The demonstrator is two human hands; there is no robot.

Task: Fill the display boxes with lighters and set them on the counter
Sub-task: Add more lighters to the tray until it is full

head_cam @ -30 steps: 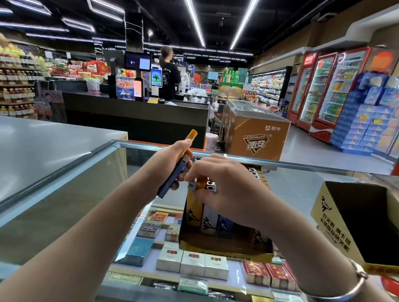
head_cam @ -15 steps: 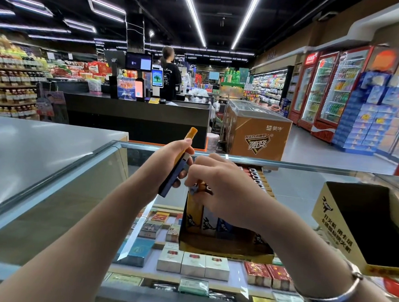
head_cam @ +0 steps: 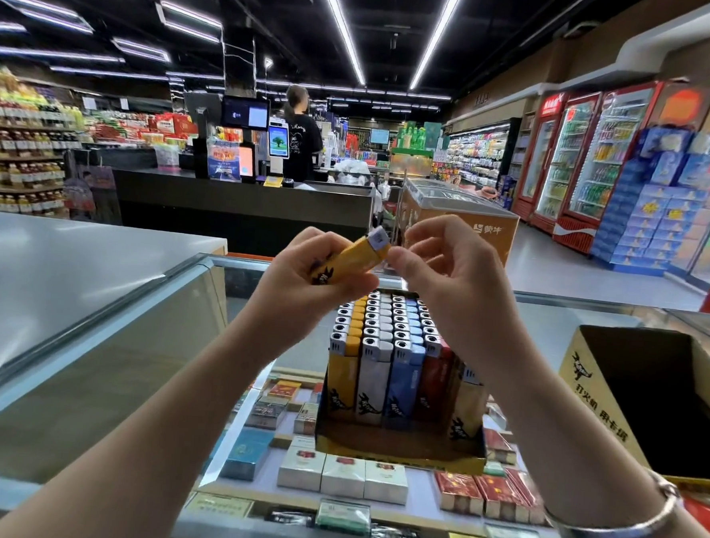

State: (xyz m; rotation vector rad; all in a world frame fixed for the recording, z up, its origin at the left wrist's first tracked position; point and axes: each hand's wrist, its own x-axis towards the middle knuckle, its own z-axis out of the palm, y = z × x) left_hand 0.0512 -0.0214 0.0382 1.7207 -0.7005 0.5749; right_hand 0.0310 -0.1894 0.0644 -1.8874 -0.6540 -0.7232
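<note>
A yellow display box [head_cam: 396, 452] stands on the glass counter [head_cam: 549, 322], packed with several upright lighters [head_cam: 385, 354] in yellow, white, blue and red rows. My left hand [head_cam: 306, 282] grips a yellow lighter [head_cam: 351, 260] above the box, its white cap pointing right. My right hand [head_cam: 449, 270] hovers just right of that cap, thumb tip nearly touching it, fingers loosely curled and holding nothing. A second yellow display box [head_cam: 587, 391] sits at the right, its dark inside showing no lighters.
Cigarette packs [head_cam: 343, 474] lie under the glass. A grey countertop [head_cam: 54, 267] adjoins on the left. Beyond stand a checkout desk [head_cam: 240, 207] with a person [head_cam: 301, 136], a freezer chest [head_cam: 460, 221] and drink coolers [head_cam: 584, 158].
My right hand has come up out of the box, leaving its lighter in the rows. My left hand rose and turned; the yellow lighter now lies across its fingers.
</note>
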